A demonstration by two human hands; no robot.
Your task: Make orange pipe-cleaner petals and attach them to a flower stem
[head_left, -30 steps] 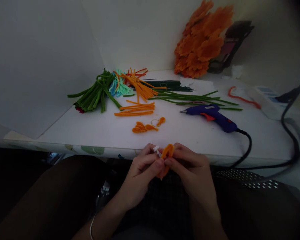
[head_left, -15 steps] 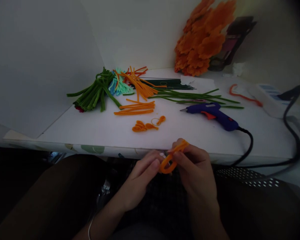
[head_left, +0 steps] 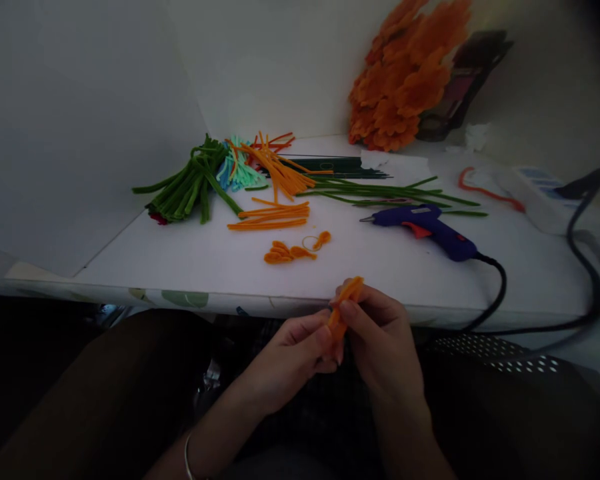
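Left hand (head_left: 293,357): in the head view, pinched on the lower part of the orange fuzzy piece (head_left: 349,293), with the thumb laid across it.
Right hand (head_left: 387,340): thumb and fingers pressed on the upper part of the same piece, just beside the other grip.
Orange fuzzy piece: held between both hands at the near edge of the table (head_left: 230,267); partly covered by fingers, so its full shape cannot be told. Its folds might be sprung apart if either pinch were eased too early, or be skewed by an uneven pull.
Lap (head_left: 325,413): dark beneath the hands; a dropped piece could easily be lost there.
Small orange pieces (head_left: 279,253): grouped on the tabletop near the hands; they could be scattered by a careless reach.
Glue gun (head_left: 425,228): laid on its side, nozzle pointed left; whether it is hot cannot be told, so a burn might be caused by a brush.
Black cord (head_left: 503,287): looped toward the near edge; if caught by the right arm, the gun could be dragged.
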